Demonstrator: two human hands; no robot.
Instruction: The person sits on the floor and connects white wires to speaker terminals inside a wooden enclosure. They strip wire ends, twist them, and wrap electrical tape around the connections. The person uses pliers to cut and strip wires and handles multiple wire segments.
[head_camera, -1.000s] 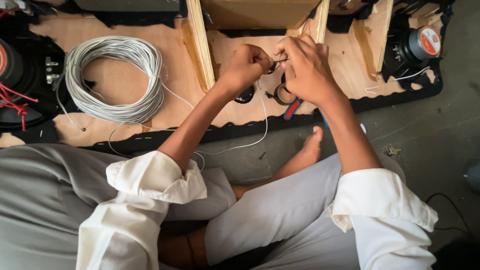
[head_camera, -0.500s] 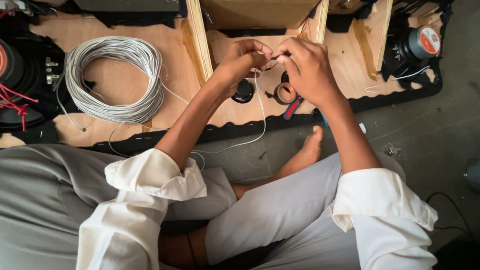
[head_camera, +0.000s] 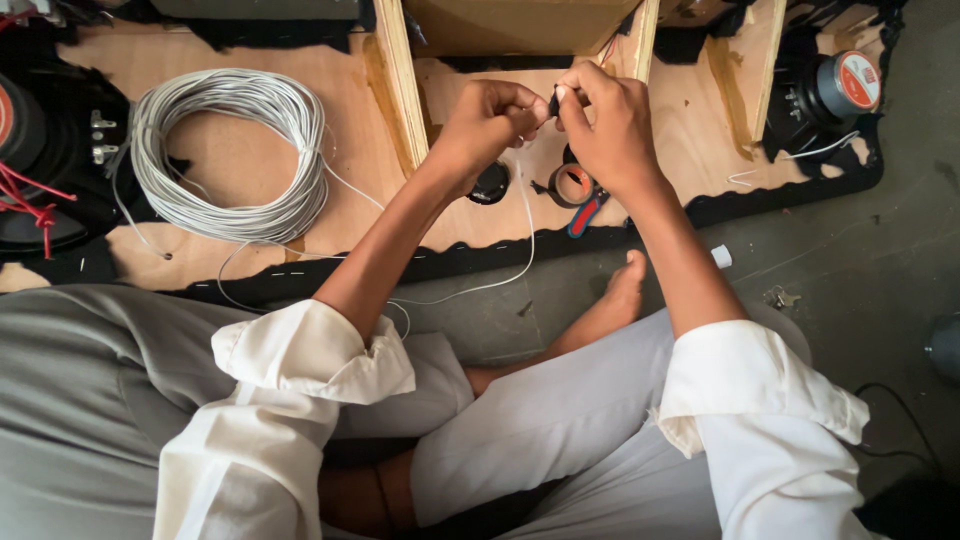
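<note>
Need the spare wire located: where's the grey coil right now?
In the head view, the grey wire coil lies on the plywood board, left of the left hand and beside the upright wooden slat.

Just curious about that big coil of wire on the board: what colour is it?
The coil of wire is light grey, clearest in the head view.

thin white wire (head_camera: 527, 215), pinched up top, hanging slack

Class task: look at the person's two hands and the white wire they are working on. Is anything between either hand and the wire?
Nothing visible is. The left hand and right hand meet fingertip to fingertip, already pinching the white wire, which hangs free below them. The tape roll lies on the board underneath, apart.
</note>
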